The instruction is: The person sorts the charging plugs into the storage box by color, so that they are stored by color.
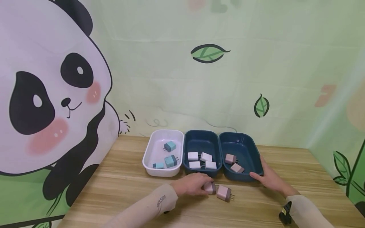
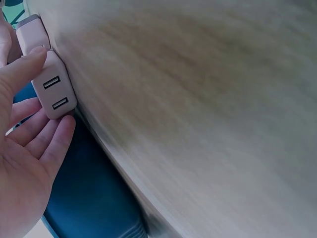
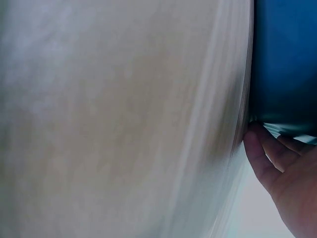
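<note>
My left hand pinches a pink USB wall charger on the table, in front of the middle bin. In the left wrist view, two USB slots face out on this charger, with the thumb on one side and fingertips on the other. Just right of it lies another pink charger, prongs pointing right. The right hand holds the near right corner of the right dark blue bin, thumb at the front and fingers along its side. Two pink chargers lie inside that bin.
A white bin at the left holds three light blue chargers. Beside it, the middle dark blue bin contains several white chargers. All three bins stand side by side on the wooden table, before a panda-printed cloth.
</note>
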A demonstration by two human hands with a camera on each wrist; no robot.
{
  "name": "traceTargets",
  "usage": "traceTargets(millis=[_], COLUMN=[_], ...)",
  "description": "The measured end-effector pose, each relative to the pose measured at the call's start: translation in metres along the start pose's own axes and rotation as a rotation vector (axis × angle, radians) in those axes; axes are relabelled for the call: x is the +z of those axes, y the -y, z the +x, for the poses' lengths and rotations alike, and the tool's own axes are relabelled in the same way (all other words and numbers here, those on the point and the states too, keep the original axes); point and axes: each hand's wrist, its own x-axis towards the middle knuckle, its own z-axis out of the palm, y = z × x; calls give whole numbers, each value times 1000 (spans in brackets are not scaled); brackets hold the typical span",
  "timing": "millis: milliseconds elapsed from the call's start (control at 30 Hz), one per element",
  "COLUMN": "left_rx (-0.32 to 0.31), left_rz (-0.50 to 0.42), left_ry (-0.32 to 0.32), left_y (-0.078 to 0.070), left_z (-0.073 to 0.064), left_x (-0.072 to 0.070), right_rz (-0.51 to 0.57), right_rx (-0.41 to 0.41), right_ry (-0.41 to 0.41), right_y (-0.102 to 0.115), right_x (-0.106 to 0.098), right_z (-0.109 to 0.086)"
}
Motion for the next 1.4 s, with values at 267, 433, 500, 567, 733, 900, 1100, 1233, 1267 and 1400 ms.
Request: traceTargets(millis=[267, 433, 500, 567, 733, 900, 1100, 1233, 1267, 1400], left_rx=[-15, -27, -31, -34, -41, -27, -4, -8, -13, -26], left_rz=[-4, -10, -16, -23, -25, 1, 11, 7, 6, 2], left_ry=[14, 20, 27, 35, 49, 34, 26, 19, 19, 13], left_y=[1, 1, 0, -2, -4, -4, -4, -4, -4, -5], left_z=[3, 3, 2, 1, 0, 1, -3, -5, -6, -8], left_x=[2, 2, 1, -1, -2, 0, 2, 2, 1, -3], right_rz=[-1, -3, -2, 0, 8, 9, 29, 36, 33, 31], right_rx=[-9, -13, -20, -29, -35, -24, -20, -17, -16, -19], right_ry=[-4, -4, -8, -13, -15, -12, -6, -3, -3, -4], right_y=[2, 2, 1, -1, -1, -1, -3, -3, -4, -3], right_x=[-2, -2, -1, -1, 0, 0, 3, 3, 3, 2], right_z=[0, 0, 1, 1, 1, 1, 1, 1, 1, 1])
